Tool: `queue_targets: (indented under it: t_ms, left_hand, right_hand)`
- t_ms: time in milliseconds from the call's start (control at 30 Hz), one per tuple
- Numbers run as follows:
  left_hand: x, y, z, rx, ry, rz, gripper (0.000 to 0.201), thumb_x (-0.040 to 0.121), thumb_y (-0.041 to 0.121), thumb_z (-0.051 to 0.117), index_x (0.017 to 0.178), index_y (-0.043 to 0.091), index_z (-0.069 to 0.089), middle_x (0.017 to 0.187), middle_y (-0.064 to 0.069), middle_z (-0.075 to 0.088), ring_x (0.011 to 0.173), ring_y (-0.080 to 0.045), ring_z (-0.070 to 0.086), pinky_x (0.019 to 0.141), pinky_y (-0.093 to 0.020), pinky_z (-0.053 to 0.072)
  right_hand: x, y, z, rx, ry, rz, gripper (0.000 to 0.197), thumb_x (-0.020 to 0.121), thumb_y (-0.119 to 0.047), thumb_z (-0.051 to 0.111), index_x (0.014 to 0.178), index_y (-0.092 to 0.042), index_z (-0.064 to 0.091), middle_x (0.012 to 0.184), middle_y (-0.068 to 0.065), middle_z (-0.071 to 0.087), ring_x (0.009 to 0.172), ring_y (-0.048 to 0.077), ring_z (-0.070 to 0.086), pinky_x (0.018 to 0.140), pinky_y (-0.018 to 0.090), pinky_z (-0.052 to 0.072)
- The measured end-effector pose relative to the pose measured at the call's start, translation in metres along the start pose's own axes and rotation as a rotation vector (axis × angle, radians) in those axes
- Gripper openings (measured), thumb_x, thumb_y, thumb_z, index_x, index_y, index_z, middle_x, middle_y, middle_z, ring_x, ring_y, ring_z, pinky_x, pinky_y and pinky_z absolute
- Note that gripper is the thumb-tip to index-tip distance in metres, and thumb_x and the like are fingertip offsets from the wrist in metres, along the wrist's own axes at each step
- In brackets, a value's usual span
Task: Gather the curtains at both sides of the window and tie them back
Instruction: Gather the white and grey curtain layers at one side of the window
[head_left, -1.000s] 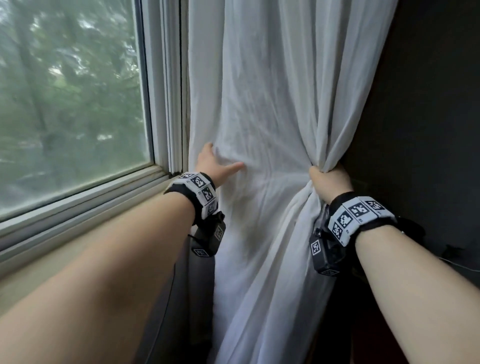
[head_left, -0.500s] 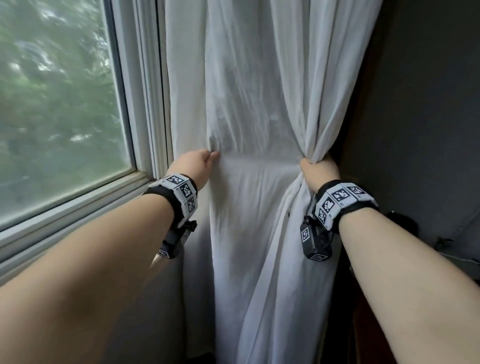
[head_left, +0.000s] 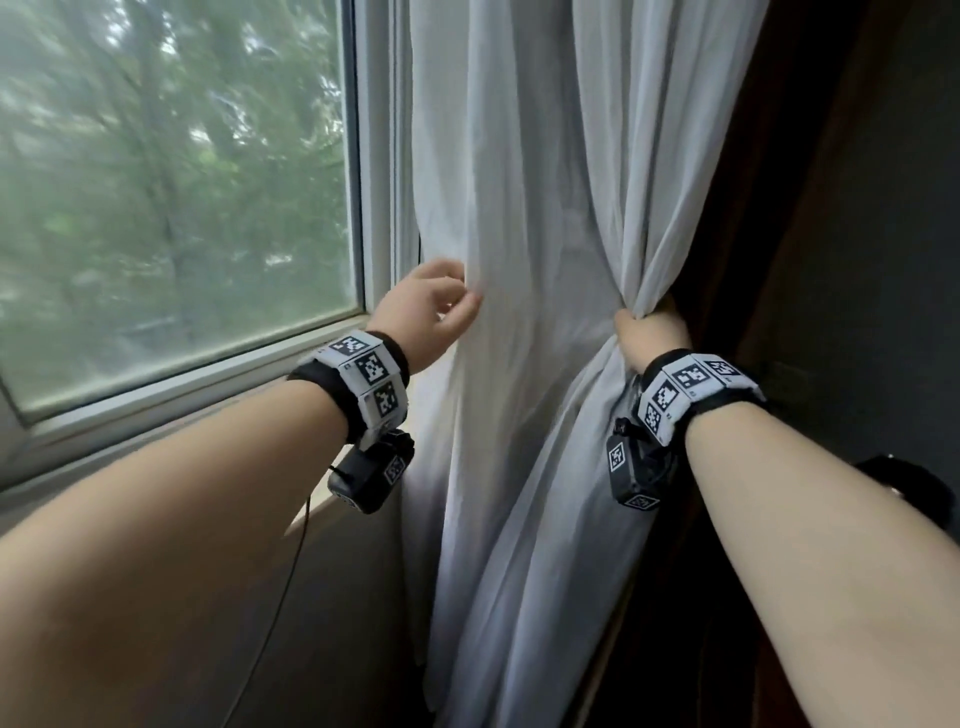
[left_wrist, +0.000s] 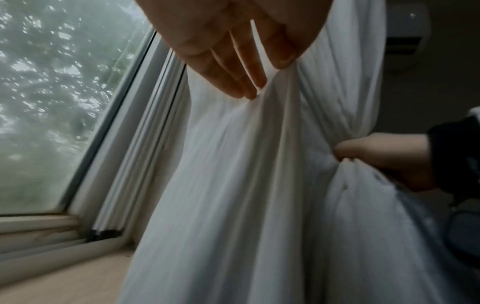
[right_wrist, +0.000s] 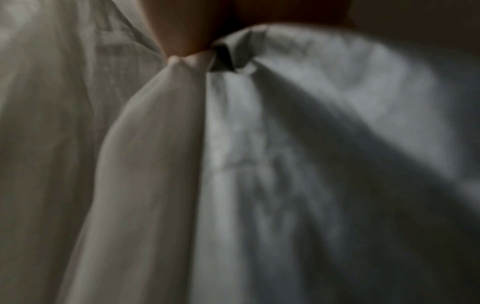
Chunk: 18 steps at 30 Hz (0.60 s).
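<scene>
A white sheer curtain (head_left: 545, 182) hangs at the right side of the window. My right hand (head_left: 649, 327) grips a gathered bunch of it at waist height, close to the dark wall. My left hand (head_left: 441, 306) is at the curtain's left edge beside the window frame. In the left wrist view a fold of the curtain (left_wrist: 246, 164) runs between its thumb and its nearly straight fingers (left_wrist: 233, 82), and the right hand (left_wrist: 376, 152) squeezes the bunch at the right. The right wrist view shows the curtain (right_wrist: 155, 144) pinched under the fingers (right_wrist: 182, 30).
The window pane (head_left: 171, 197) and its pale sill (head_left: 182, 384) fill the left. A dark wall (head_left: 883, 260) stands right of the curtain, with a black object (head_left: 904, 483) low beside it. A thin cable (head_left: 291, 582) hangs below the sill. A wall air conditioner (left_wrist: 405, 37) sits high up.
My left hand left the curtain's flat face, where it lay with fingers spread, and took hold of the left edge. The right hand kept its grip on the bunch.
</scene>
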<state>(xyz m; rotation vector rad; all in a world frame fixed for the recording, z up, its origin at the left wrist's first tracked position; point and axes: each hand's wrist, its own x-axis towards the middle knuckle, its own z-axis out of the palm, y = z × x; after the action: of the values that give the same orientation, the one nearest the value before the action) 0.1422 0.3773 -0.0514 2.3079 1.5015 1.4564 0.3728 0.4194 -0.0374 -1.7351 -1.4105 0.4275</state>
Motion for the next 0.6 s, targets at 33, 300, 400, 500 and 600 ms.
queue_targets:
  t_ms: [33,300,400,500,600]
  left_hand:
    - [-0.003,0.010,0.002,-0.083,-0.027,0.025,0.032,0.089,0.020,0.054,0.058,0.014,0.049,0.084,0.010,0.048,0.076,-0.002,0.050,0.071,-0.017,0.039]
    - [-0.026,0.078,0.079,-0.809,-0.166,-0.458,0.052,0.086,-0.015,0.045,0.120,0.023,0.037,0.082,-0.002,0.059,0.057,-0.004,0.062,0.061,-0.021,0.056]
    - [-0.028,0.086,0.098,-0.593,-0.211,-0.351,0.056,0.083,-0.015,0.040,0.128,0.016,0.048,0.082,-0.003,0.062,0.062,0.002,0.056,0.064,-0.019,0.044]
    - [-0.019,0.081,0.105,-0.473,-0.255,-0.297,0.038,0.084,-0.005,0.048,0.114,0.012,0.064,0.108,0.000,0.062,0.101,-0.014,0.057,0.088,-0.019,0.041]
    - [-0.009,0.071,0.106,-0.424,-0.383,-0.160,0.025,0.084,0.002,0.052,0.103,0.006,0.068,0.106,-0.003,0.057,0.100,-0.013,0.055,0.091,-0.021,0.042]
  right_hand:
    - [-0.002,0.000,0.000,0.015,-0.022,-0.004,0.041,0.091,-0.021,0.046,0.128,-0.005,0.044,0.127,0.019,0.055,0.117,0.034,0.053,0.090,0.032,0.041]
    - [-0.029,0.012,-0.012,0.365,-0.114,0.030,0.027,0.085,-0.015,0.053,0.108,-0.004,0.063,0.094,0.005,0.060,0.104,0.025,0.060,0.075,0.025,0.039]
    - [-0.033,0.014,-0.018,0.532,-0.164,0.064,0.033,0.084,-0.026,0.063,0.112,-0.009,0.063,0.098,0.001,0.062,0.102,0.020,0.061,0.085,0.025,0.043]
    - [-0.036,0.013,-0.021,0.594,-0.253,0.077,0.045,0.076,-0.044,0.069,0.110,-0.015,0.062,0.101,-0.002,0.066,0.096,0.013,0.061,0.090,0.026,0.046]
    - [-0.035,0.009,-0.019,0.514,-0.286,0.045,0.065,0.065,-0.045,0.078,0.116,-0.009,0.060,0.110,0.003,0.067,0.102,0.017,0.063,0.097,0.030,0.048]
